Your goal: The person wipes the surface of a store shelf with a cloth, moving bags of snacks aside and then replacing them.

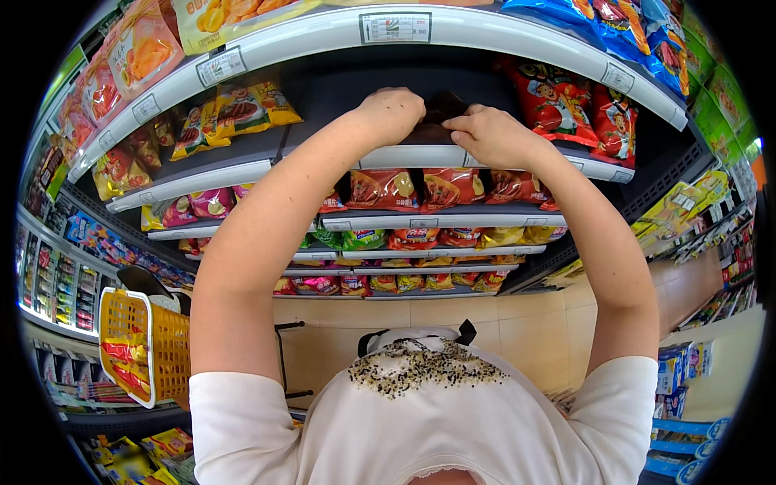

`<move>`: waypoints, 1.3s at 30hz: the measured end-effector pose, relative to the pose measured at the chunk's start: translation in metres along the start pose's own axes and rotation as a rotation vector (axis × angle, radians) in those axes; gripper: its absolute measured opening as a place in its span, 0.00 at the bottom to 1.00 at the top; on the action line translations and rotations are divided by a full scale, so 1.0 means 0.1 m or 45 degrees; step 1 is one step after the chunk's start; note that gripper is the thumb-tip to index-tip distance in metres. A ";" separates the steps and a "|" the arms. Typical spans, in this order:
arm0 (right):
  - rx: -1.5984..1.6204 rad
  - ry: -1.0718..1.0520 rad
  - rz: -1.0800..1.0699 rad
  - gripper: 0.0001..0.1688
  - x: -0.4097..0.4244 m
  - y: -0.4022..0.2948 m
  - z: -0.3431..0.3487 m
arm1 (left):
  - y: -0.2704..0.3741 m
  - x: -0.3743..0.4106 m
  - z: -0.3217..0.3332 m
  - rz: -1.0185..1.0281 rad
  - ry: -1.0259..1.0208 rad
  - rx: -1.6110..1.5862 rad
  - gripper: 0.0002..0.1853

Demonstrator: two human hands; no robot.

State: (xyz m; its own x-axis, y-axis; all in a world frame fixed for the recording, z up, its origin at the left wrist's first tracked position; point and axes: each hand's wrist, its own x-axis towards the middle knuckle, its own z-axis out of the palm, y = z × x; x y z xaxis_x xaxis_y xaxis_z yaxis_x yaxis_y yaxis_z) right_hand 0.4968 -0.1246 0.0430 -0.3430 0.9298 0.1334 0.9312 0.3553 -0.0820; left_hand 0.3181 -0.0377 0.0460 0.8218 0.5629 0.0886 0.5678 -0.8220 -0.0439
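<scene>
Both my arms reach forward to a dark grey store shelf (339, 79). My left hand (393, 114) is closed at the shelf's front, against a dark brown item (445, 109) that I cannot identify. My right hand (485, 134) touches the other side of that item, its thumb and forefinger close together. Red snack bags (548, 103) with tomato pictures stand right of my right hand. Yellow snack bags (251, 112) lie on the shelf left of my hands. The fingertips of my left hand are hidden.
An upper shelf edge (291, 33) with price tags curves above my hands. Lower shelves hold red chip bags (383, 188) and other snacks. A yellow plastic basket (170, 345) with red and yellow packets stands at the left. Tiled floor (364, 312) shows below the shelves.
</scene>
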 end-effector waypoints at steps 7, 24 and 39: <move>0.259 -0.069 -0.070 0.21 0.31 -0.25 0.01 | -0.21 -0.16 -0.06 -0.179 0.005 0.021 0.11; 0.275 -0.087 -0.016 0.34 0.95 -0.24 0.30 | -0.70 -0.27 0.24 -0.382 0.067 0.241 0.18; -0.096 1.387 -0.340 0.21 -0.42 -0.20 0.98 | 0.75 -0.60 0.77 -0.243 1.429 -0.283 0.16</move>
State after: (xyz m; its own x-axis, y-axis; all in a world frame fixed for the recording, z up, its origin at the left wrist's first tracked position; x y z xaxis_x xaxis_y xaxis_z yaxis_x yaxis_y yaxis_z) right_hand 0.4799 -0.1612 -0.0581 -0.2760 0.2319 0.9328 0.8619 0.4891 0.1334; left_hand 0.3147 -0.1265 -0.0389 0.1557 0.3780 0.9126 0.5652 -0.7918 0.2315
